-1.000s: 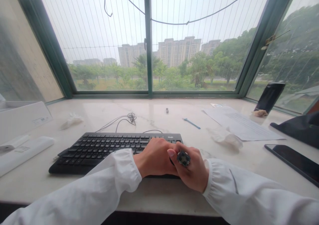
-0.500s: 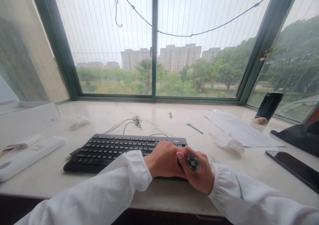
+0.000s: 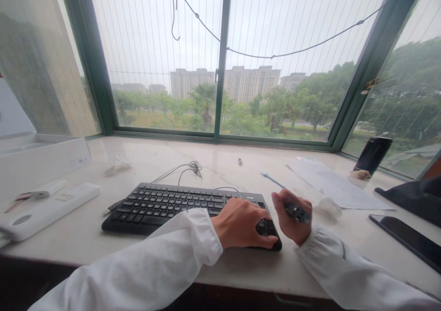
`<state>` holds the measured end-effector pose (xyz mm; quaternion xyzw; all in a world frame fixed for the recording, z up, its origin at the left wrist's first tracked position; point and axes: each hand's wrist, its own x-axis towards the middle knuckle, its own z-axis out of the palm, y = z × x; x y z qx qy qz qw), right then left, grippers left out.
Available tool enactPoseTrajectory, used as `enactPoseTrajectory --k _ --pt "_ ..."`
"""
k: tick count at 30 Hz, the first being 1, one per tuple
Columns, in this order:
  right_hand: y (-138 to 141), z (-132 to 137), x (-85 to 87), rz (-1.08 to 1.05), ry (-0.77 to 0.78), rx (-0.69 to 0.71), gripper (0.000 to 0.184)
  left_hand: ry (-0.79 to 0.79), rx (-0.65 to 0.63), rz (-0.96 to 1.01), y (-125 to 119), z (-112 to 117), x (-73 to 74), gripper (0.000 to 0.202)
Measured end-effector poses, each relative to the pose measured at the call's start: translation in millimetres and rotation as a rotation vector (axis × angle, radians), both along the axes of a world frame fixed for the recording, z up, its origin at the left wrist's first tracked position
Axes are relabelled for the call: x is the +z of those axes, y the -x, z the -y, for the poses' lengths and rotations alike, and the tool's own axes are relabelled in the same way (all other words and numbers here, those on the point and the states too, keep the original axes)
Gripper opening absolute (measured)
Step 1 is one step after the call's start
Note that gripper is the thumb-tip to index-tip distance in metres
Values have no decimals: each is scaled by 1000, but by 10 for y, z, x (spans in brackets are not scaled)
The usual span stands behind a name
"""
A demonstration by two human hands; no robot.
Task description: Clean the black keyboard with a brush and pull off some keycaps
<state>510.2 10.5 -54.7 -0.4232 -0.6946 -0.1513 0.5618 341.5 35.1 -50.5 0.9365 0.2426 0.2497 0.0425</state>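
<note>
A black keyboard (image 3: 161,207) lies on the pale tabletop. Over its right end rests my left hand (image 3: 237,223), thumb and index finger spread apart around some keys, the other fingers partly hidden behind the back of the hand. Just beyond the keyboard's right edge, my right hand (image 3: 294,217) is closed in a fist around a dark handheld tool (image 3: 298,213). Only the tool's blunt end shows, and its kind cannot be made out. The thumb points up along it, and the fist is apart from the keys.
A blue thin stick (image 3: 272,179), crumpled tissue (image 3: 325,204) and printed paper (image 3: 334,184) lie behind my right hand. A phone (image 3: 406,237) is at the right. A white power strip (image 3: 51,210) and a white box (image 3: 44,157) are at left. The keyboard's cable (image 3: 193,166) coils behind it.
My right hand has moved right, away from my left hand, with the dark tool still in it. The keyboard's right end is now more exposed. The view has shifted and tilted slightly.
</note>
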Motion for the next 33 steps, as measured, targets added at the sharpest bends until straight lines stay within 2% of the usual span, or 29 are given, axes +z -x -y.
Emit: enactPoseTrajectory --k 3,6,11,16,24,28,33 --pt "-120 -124 64 -45 73 -77 41 6 -3 57 0 17 4 38" --pt "-222 -217 136 -72 178 -80 43 18 -5 147 4 8 39 36" --pt "-290 -299 183 -42 408 116 47 25 89 275 55 -107 124 32" --pt "-255 -326 126 34 633 279 42 20 116 298 95 -254 111 31" --pt "-231 -375 108 -17 742 390 42 21 92 293 105 -319 92 35" --pt "-242 -372 129 -85 811 394 45 42 81 289 119 -321 101 39" --pt "-251 -358 151 -132 903 415 49 52 113 286 130 -300 136 26"
